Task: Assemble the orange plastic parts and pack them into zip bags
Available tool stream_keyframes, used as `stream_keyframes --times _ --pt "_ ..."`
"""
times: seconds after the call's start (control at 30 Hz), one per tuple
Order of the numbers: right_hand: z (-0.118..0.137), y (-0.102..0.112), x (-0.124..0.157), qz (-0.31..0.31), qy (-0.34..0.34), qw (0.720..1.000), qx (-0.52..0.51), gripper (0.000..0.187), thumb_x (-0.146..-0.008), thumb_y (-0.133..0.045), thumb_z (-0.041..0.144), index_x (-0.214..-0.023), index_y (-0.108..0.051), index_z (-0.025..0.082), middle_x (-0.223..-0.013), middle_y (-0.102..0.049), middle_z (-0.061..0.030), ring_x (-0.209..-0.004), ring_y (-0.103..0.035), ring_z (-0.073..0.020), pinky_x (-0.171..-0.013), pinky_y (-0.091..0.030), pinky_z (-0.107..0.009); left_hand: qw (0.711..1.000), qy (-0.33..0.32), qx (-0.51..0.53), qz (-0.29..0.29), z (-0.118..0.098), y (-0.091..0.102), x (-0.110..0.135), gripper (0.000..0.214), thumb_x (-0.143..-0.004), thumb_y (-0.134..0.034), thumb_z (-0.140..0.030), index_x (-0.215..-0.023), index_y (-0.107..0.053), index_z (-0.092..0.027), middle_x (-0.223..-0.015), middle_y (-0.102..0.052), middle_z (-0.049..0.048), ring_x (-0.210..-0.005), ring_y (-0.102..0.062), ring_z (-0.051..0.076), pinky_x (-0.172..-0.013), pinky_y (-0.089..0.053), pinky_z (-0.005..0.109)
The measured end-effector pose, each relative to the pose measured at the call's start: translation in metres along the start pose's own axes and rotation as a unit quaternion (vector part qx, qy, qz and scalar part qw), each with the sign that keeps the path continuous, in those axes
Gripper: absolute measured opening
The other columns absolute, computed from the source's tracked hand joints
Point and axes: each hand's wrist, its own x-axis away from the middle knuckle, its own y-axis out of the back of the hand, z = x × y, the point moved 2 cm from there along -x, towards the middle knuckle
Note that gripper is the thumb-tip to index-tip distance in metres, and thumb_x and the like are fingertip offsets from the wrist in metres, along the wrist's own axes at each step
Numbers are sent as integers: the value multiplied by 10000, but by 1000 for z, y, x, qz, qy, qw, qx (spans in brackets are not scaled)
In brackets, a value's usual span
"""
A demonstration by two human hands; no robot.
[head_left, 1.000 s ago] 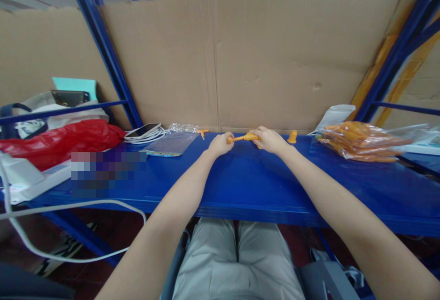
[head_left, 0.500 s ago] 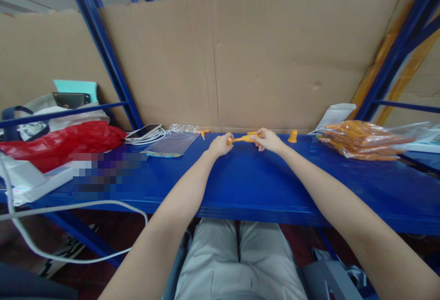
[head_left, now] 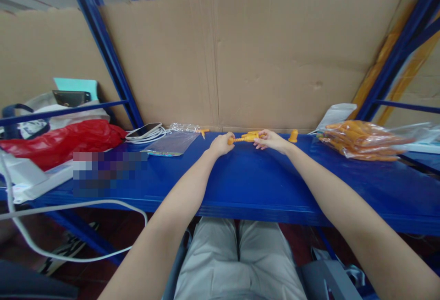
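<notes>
An orange plastic tool (head_left: pixel 250 136) with a wide body and a thin, threaded-looking shaft lies sideways between my hands, just above or on the blue table. My left hand (head_left: pixel 222 144) is closed around its rounded left end. At the right end my right hand (head_left: pixel 272 141) pinches the body between thumb and fingertips, the other fingers loosely curled. Right of that hand stands a small orange cap-like piece (head_left: pixel 293 135). Left of my left hand lies a small orange T-shaped piece (head_left: pixel 203 132) with a thin point.
A clear plastic bag (head_left: pixel 173 144) lies left, beside a phone with a coiled white cable (head_left: pixel 148 134). Bagged orange parts (head_left: pixel 360 139) are piled at right. A red bag (head_left: pixel 68 142) sits far left. Cardboard (head_left: pixel 275 52) walls the back of the blue table (head_left: pixel 254 185).
My right hand has shifted slightly to the right along the tool and its fingers have loosened, so more of the orange body shows. My left hand has stayed nearly still.
</notes>
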Motion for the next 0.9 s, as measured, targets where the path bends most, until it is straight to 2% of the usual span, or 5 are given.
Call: stream_keyframes --times 0.23,0.43,0.57,0.77,0.9 --pt "4 -4 1 -11 -36 996 84 505 -986 -423 524 -654 -576 175 -515 -643 -49 -424 -569 -101 -373 -367 -176 999 -27 -31 2 -2 1 1 358 -852 -624 -237 -1208 -600 -211 -1000 -738 79 -977 -689 243 -842 -513 305" --pt "-3 -6 -5 -23 -53 993 104 664 -935 -366 683 -539 -522 173 -400 -546 -29 -321 -479 -76 -337 -289 -184 999 -32 -13 2 -2 1 0 355 -849 -639 -227 -1200 -598 -201 -953 -744 77 -962 -690 241 -849 -510 308" --pt "-5 -3 -6 -6 -66 994 89 696 -927 -297 720 -564 -522 170 -409 -548 -34 -327 -479 -72 -341 -278 -185 999 -28 -19 10 -1 0 0 349 -860 -627 -230 -1206 -591 -199 -954 -740 77 -955 -690 236 -834 -506 304" --pt "-10 6 -6 127 -66 990 21 562 -922 -449 651 -663 -583 171 -530 -628 -56 -442 -554 -101 -415 -379 -206 999 -29 -8 11 1 -1 -2 334 -859 -631 -224 -1190 -593 -199 -922 -734 66 -941 -686 224 -813 -498 288" --pt "-13 7 -7 120 -67 990 23 606 -983 -345 595 -637 -594 164 -512 -610 -64 -442 -531 -99 -429 -380 -213 1000 -28 -2 9 1 -2 -2 341 -852 -644 -223 -1189 -597 -195 -939 -730 74 -926 -685 227 -800 -498 290"
